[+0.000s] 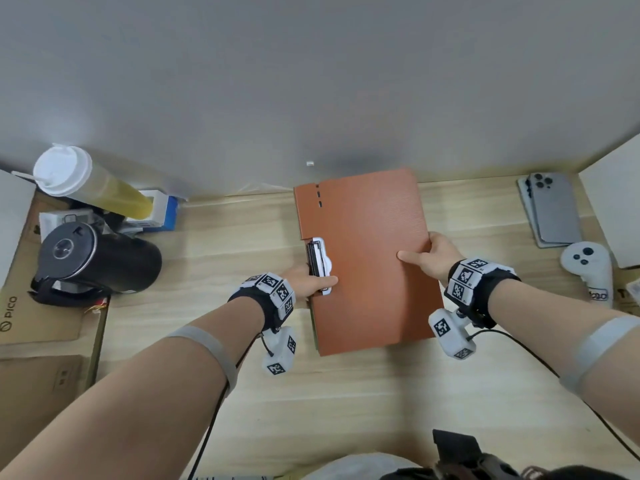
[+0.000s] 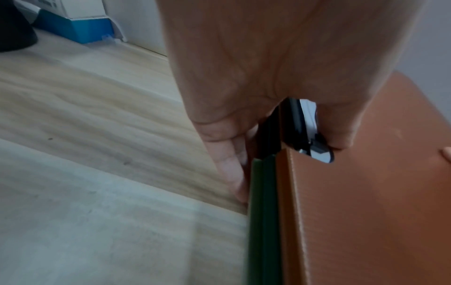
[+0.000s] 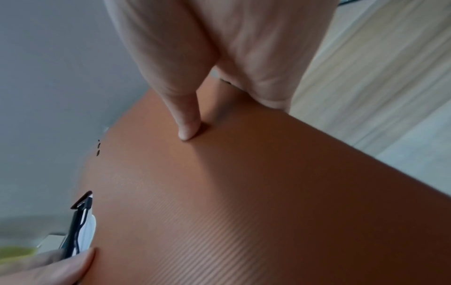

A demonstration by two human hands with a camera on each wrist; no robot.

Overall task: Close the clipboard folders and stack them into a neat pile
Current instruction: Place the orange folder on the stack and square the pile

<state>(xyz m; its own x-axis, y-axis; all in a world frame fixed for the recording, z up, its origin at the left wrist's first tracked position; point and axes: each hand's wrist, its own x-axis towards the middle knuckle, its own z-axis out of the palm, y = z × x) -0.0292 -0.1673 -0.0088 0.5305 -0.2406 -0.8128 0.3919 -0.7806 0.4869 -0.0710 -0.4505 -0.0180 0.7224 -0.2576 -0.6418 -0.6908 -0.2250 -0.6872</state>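
Looked light, stiff, ribbed and grippy: orange clipboard folder atop green folder. Left hand fingers pinched the clip edge, right hand clamped the right edge. Best held by both long edges.

Orange clipboard folder closed, ribbed cover up, long axis running near-to-far, centre of desk, slightly skewed. White-and-black clip sticks out through a notch on its left edge; three small slots near far-left corner. Dark green folder directly beneath it, only its left edge showing, edges roughly flush. Can't tell if the stack is lifted or resting flat.
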